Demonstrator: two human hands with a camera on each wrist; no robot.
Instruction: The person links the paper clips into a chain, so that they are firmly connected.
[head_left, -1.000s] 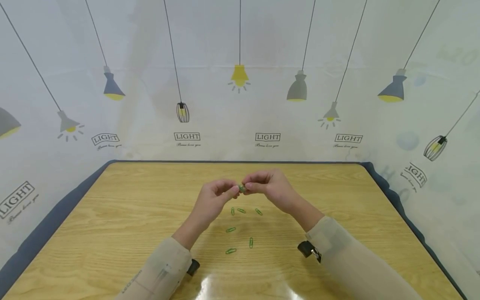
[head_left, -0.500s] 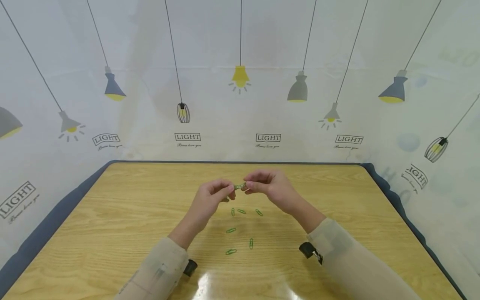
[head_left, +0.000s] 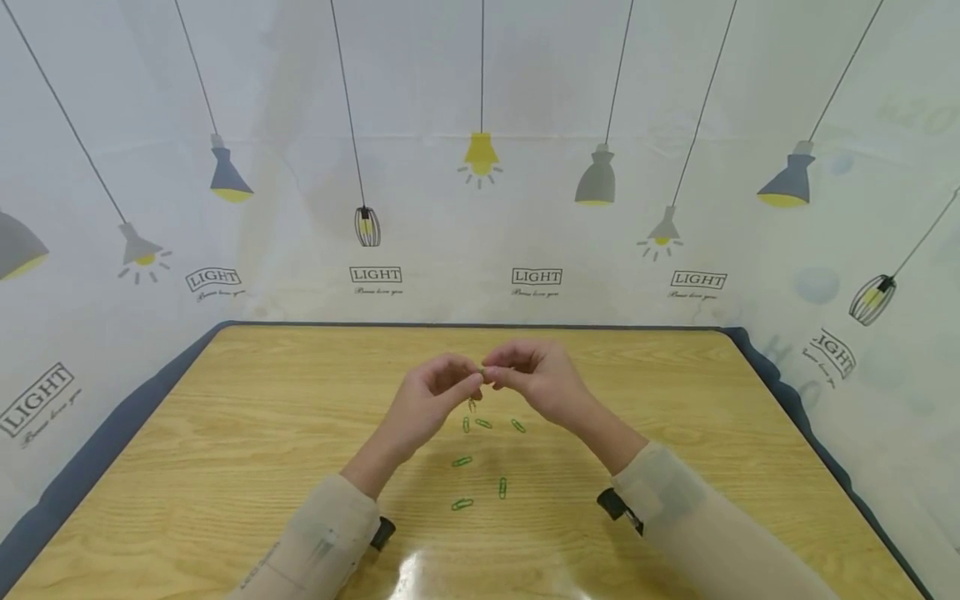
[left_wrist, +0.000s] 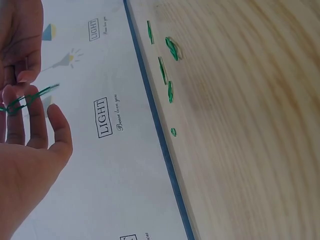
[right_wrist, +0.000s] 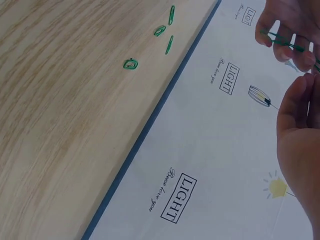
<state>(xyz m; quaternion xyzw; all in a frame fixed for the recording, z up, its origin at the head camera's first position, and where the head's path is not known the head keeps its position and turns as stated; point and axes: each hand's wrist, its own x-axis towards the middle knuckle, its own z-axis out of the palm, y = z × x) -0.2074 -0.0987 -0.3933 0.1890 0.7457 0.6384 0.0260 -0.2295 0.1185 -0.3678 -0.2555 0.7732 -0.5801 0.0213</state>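
Note:
Above the table my two hands meet fingertip to fingertip. The left hand point(head_left: 427, 400) holds linked green paper clips point(left_wrist: 30, 99), which lie across its fingers in the left wrist view. One end of this chain point(head_left: 472, 406) dangles below the left fingers in the head view. With thumb and forefinger the right hand point(head_left: 547, 383) pinches a green piece at the meeting point; fingers hide most of it. Below the hands, several loose green paper clips point(head_left: 483, 423) are scattered on the wood, among them one clip point(head_left: 502, 487) lying nearer the front.
The wood-grain table point(head_left: 225, 433) has a dark blue border point(head_left: 480, 322) along its back and sides. Behind it stands a pale wall covering point(head_left: 420, 100) printed with lamps. A black wrist device point(head_left: 617, 505) shows by the right sleeve.
The hands drew slightly apart half a second ago, with linked clips stretched between them, and are now together again. A clip end hangs below the left fingers. The loose clips stay put.

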